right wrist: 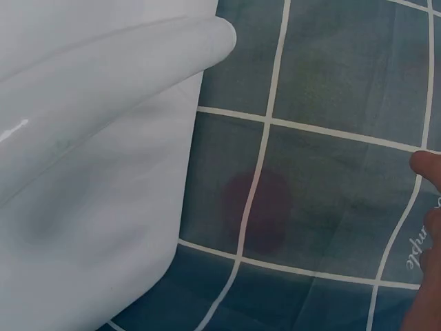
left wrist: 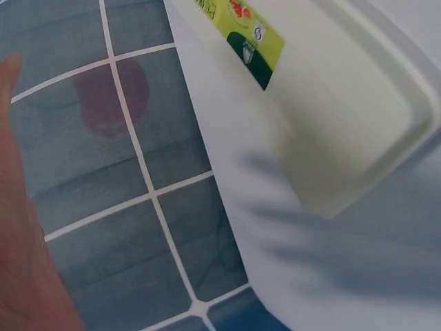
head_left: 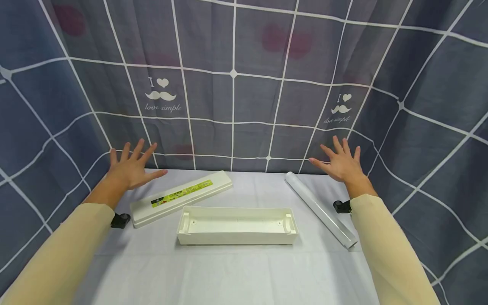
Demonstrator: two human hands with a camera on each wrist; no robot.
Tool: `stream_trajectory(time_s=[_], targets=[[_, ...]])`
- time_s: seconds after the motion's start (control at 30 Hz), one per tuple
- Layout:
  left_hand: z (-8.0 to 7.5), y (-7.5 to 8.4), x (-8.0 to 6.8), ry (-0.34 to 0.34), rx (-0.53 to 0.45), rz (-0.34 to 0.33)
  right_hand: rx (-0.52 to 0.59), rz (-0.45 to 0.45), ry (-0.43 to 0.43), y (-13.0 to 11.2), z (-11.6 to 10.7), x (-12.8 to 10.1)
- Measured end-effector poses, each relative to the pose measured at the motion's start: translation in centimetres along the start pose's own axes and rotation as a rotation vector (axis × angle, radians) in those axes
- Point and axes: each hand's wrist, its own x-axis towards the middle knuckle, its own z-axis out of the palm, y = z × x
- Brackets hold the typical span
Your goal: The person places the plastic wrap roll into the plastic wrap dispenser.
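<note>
The roll (head_left: 320, 209) is lying slantwise on the table (head_left: 236, 275), to the right of the box (head_left: 236, 238); its glossy surface is catching the light, so it is looking firm, moderately light and rather slippery, with its middle offering the best hold for fingers wrapping round it. The box is sitting open side up at the centre, looking like stiff, light plastic; its long walls are perhaps giving a little under a pinch, so the short ends are seeming surer. The lid (head_left: 184, 201) is resting at a slant to the box's left, label (head_left: 181, 193) facing up, looking just as light and stiff, its long edges inviting a grip across the width. The left hand (head_left: 131, 169) is hovering near the lid, the right hand (head_left: 343, 165) near the roll's far end; both are holding their fingers spread wide, gripping nothing and apparently touching nothing.
</note>
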Motion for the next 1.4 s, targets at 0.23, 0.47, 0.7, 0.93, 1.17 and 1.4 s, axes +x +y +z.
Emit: stream_trajectory(time_s=[0.23, 0.47, 0.7, 0.93, 1.17, 1.4], targets=[[0.9, 0.6, -1.0, 0.013, 0.007, 0.030, -0.014, -0.029, 0.018, -0.5, 0.3, -1.2], [2.3, 2.0, -2.4, 0.055, 0.011, 0.082, -0.041, -0.050, 0.037, -1.0, 1.3, -2.9], [3.9, 3.8, -4.5, 0.109, -0.013, 0.169, -0.027, -0.076, 0.083, -1.0, 3.0, -5.3], [5.5, 5.3, -6.6, 0.168, -0.095, 0.240, 0.003, -0.099, 0.132, -1.1, 4.7, -7.4], [6.6, 6.8, -7.9, 0.168, -0.201, 0.316, 0.046, -0.133, 0.168, -1.2, 6.6, -9.3], [7.5, 7.7, -9.0, 0.150, -0.377, 0.403, 0.115, -0.134, 0.187, -0.8, 8.1, -11.0]])
